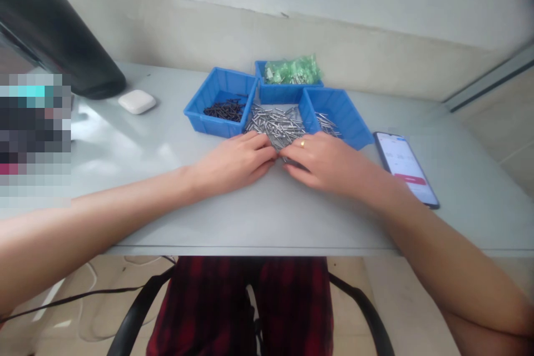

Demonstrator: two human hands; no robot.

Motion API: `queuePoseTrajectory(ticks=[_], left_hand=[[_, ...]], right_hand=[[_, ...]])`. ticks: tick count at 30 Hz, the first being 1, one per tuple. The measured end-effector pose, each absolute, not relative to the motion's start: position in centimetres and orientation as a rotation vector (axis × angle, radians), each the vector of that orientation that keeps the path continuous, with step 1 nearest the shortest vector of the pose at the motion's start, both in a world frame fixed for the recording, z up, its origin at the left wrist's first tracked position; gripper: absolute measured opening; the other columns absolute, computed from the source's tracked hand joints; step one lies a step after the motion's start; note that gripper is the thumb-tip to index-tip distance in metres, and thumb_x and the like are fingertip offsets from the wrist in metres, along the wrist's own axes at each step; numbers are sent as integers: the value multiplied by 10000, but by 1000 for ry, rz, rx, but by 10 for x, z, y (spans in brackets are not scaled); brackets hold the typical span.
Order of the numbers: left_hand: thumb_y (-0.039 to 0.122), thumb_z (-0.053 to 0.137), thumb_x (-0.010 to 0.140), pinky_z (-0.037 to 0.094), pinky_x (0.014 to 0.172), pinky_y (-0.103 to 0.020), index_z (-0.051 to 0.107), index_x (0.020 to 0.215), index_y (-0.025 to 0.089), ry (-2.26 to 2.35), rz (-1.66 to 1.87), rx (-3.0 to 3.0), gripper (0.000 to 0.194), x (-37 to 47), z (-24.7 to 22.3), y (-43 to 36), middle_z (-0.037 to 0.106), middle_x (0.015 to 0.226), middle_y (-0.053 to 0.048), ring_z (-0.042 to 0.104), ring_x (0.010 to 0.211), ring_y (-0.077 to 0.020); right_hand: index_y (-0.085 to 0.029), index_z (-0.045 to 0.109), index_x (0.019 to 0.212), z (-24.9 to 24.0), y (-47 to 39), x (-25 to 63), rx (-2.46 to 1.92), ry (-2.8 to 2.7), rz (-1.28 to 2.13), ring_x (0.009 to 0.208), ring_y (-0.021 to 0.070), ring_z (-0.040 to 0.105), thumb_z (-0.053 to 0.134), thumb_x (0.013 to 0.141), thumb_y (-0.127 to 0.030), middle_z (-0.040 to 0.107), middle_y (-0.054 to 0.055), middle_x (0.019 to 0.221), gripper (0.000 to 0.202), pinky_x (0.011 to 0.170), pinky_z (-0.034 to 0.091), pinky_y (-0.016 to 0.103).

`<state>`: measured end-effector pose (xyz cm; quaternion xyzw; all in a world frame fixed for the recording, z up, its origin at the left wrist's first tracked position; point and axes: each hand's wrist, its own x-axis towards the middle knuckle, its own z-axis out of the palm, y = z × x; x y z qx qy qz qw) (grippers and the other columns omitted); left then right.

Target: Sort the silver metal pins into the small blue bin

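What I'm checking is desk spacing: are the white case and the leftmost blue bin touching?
Apart: the head view shows a strip of grey tabletop between the white case and the leftmost blue bin.

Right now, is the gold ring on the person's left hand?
No, the gold ring is on the right hand, at the pile of silver pins.

I see a grey desk [292, 214] bearing loose silver pins [273, 121]; around them, blue bins [214, 125] at ten, twelve and two, white earbud case [137, 101] past nine, smartphone [405, 162] at four.
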<state>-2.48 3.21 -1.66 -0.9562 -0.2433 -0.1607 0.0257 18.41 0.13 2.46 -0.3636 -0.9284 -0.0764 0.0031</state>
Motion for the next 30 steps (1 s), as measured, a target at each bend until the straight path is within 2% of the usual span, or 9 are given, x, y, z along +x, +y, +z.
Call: queuePoseTrajectory(ticks=[30], left_hand=[[276, 398, 963, 470, 789, -302, 623, 960, 136, -713, -559, -2983, 265, -25, -16, 32, 588, 883, -60, 551, 833, -181]], right_hand=[[-156, 581, 842, 23, 1, 185, -1118, -2903, -260, 713, 177, 528, 449, 924, -252, 610, 45, 786, 183, 674, 302, 302]])
